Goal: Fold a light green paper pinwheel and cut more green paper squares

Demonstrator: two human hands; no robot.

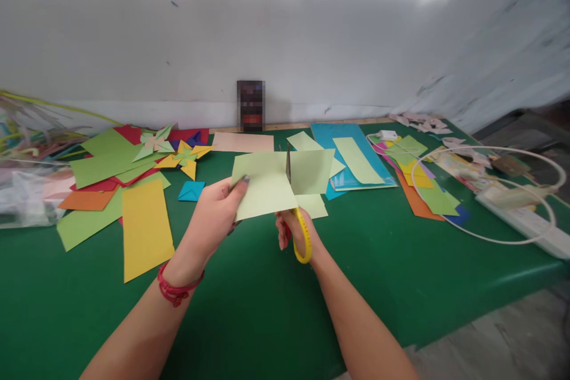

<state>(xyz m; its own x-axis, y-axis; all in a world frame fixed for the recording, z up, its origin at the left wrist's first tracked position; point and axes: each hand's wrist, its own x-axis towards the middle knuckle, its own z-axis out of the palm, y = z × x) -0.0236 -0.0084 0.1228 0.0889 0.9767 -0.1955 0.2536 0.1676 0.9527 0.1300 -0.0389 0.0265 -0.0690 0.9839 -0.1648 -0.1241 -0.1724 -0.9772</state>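
Observation:
My left hand (220, 205) pinches the left side of a pale green sheet of paper (262, 184), thumb on top. My right hand (300, 234) is closed round a pair of scissors (303, 243) with yellow handles, partly hidden by the paper. The dark blades stand across the sheet, which is split along them, its right part (314, 172) bent at a different angle. The paper is held above the green table (267, 309). Behind and below it lie other pale green pieces (358, 160).
A blue pack (342, 136) lies behind the hands. At left are coloured sheets, a yellow sheet (146, 228), a folded yellow paper flower (187, 157) and a small blue folded piece (191, 191). A phone-like dark object (252, 105) leans on the wall. At right are a white cable and power strip (525, 219).

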